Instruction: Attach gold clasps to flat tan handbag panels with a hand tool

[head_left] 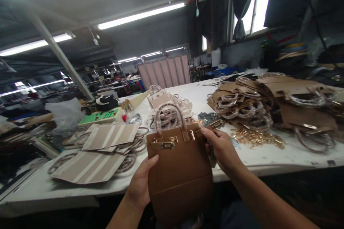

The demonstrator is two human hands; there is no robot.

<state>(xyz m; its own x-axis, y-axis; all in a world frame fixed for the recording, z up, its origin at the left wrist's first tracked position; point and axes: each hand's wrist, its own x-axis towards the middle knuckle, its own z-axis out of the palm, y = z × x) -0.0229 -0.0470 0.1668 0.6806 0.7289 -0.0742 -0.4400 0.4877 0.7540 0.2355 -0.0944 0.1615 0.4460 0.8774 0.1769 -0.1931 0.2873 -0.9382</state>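
A brown handbag [180, 171] hangs upright at the table's front edge, its wrapped handle [170, 109] pointing up. My left hand [142, 180] grips the bag's left side, thumb on the front face. At the upper right corner my right hand [219, 146] pinches the bag's strap, whose end with a gold metal plate [216, 124] sticks out past the fingers. Another strap with a metal plate [162, 145] lies across the bag's upper left front, below a gold turn-lock fitting [173, 139]. The fingers behind the bag are hidden.
Beige bag panels [99, 154] are stacked on the left of the white table [193, 93]. More beige pieces [161, 100] lie behind the bag. Brown bag pieces [242, 100] are piled at right, beside loose gold fittings [258, 139] and dark small parts [208, 118]. A green-topped box [100, 116] stands back left.
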